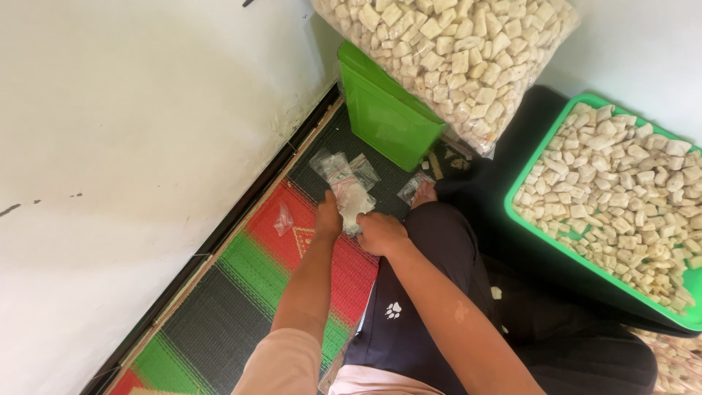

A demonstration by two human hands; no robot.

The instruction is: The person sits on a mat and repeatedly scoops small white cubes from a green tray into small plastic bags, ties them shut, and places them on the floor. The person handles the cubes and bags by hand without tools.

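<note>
My left hand point(327, 217) and my right hand point(380, 232) meet over a pile of small clear plastic bags point(348, 189) lying on a woven mat point(241, 292). Both hands have their fingers curled onto the same bag in the pile, the left on its left edge, the right on its near end. My right forearm crosses my dark-trousered knee point(446, 241). A single small bag point(284, 219) lies apart to the left on the red stripe of the mat.
A green tray point(526, 219) full of pale cracker pieces stands at the right. A large clear sack point(453, 58) of the same pieces leans on a green container point(380, 117) ahead. A white wall point(131, 132) runs along the left. My bare foot point(424, 194) rests near more bags.
</note>
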